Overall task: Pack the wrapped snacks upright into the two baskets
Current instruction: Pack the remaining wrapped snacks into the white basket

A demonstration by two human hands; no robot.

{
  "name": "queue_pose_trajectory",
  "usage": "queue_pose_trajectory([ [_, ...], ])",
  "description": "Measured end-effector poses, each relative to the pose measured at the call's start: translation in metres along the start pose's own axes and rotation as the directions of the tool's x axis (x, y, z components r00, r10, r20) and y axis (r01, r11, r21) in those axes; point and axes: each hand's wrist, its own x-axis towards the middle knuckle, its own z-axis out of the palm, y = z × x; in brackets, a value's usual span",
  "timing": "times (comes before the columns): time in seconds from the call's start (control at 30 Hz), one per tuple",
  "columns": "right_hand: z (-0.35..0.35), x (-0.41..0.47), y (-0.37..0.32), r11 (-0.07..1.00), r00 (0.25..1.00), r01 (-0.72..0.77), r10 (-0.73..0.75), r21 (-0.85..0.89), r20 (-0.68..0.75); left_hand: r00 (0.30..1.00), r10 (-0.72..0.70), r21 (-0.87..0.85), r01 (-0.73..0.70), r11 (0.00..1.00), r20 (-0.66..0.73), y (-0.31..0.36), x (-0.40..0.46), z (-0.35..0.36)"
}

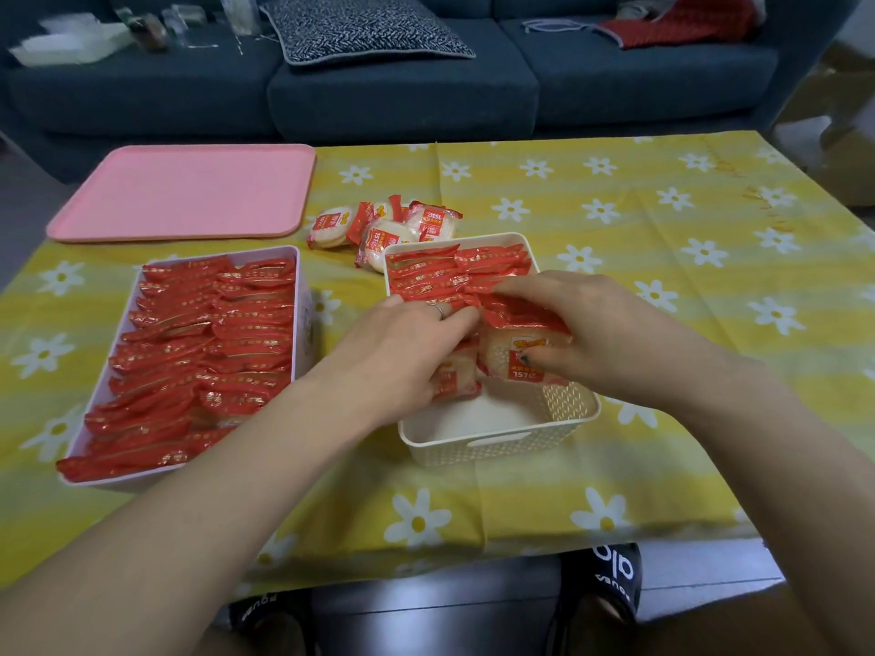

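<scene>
Two baskets sit on the yellow flowered tablecloth. The pink basket (303, 295) on the left is filled with upright red-wrapped snacks (199, 343) in two rows. The cream basket (502, 442) in the middle holds upright snacks (445, 272) in its far half, and its near end shows bare floor. My left hand (402, 352) and my right hand (582, 324) are both inside the cream basket, gripping upright snacks (521, 357) at the front of the rows. A few loose snacks (379, 229) lie flat just beyond the cream basket.
A pink tray (189, 191) lies at the far left of the table. A dark sofa (402, 87) with a patterned cushion (364, 26) and small items stands beyond the table. My slippered feet show under the near table edge.
</scene>
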Motion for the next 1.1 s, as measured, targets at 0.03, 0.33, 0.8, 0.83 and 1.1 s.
queue_pose_trajectory([
  [0.03, 0.0, 0.001, 0.0, 1.0, 1.0, 0.003, -0.003, -0.01, 0.006, 1.0, -0.002, 0.024, 0.002, 1.0, -0.026, 0.001, 0.001, 0.001],
  [0.33, 0.01, 0.008, 0.005, 0.999, 0.999, 0.021, -0.02, -0.029, 0.033, 0.982, -0.186, 0.111, 0.186, 0.976, -0.012, 0.004, 0.006, 0.018],
  [0.8, 0.035, 0.011, 0.003, 0.891, 0.997, -0.06, 0.032, -0.45, -0.069, 0.947, -0.292, 0.163, 0.27, 0.949, 0.13, 0.005, 0.023, 0.029],
  [0.83, 0.037, 0.009, -0.001, 0.861, 0.993, -0.1, 0.052, -0.498, -0.11, 0.946, -0.297, 0.186, 0.272, 0.944, 0.126, 0.005, 0.022, 0.029],
  [1.1, 0.048, 0.003, -0.014, 0.871, 0.985, -0.142, 0.079, -0.47, -0.151, 0.945, -0.313, 0.178, 0.292, 0.94, 0.099, 0.005, 0.019, 0.029],
])
